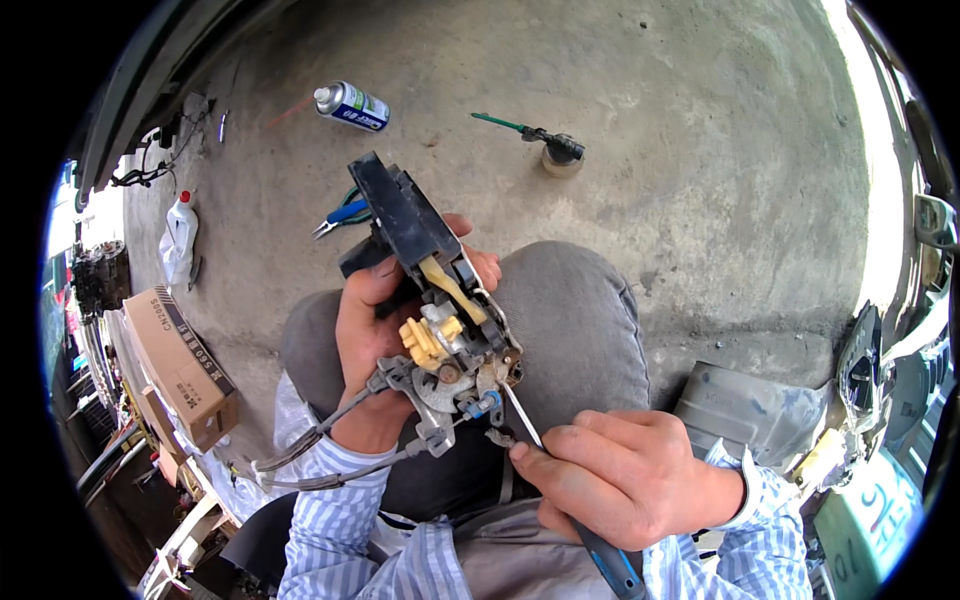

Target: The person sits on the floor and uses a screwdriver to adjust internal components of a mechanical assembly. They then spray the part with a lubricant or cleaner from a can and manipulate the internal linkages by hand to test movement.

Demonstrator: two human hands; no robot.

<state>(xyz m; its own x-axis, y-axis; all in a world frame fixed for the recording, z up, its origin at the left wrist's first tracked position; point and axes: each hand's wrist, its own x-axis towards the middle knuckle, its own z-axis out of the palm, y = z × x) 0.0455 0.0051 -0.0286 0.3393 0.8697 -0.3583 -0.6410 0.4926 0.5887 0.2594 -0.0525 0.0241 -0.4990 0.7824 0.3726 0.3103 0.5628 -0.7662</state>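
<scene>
A car door latch (408,222) with black housing, yellow plastic parts and metal levers is held up over my lap. My left hand (362,335) wraps around it from behind, thumb on the near side and fingertips showing past the far edge. Two cables (345,477) run from its lower end toward the left. In my right hand (635,475) is a screwdriver (521,414) with a dark handle and blue trim. Its tip meets the metal levers at the latch's lower end, beside a small blue piece (484,403); the exact contact point is hidden.
On the concrete floor ahead lie a spray can (360,108), blue-handled pliers (347,212) partly behind the latch, and a green-shafted tool (500,123) by a small round container (562,163). Leftward are a white bottle (178,240) and a cardboard box (178,350). A grey panel (750,408) lies right.
</scene>
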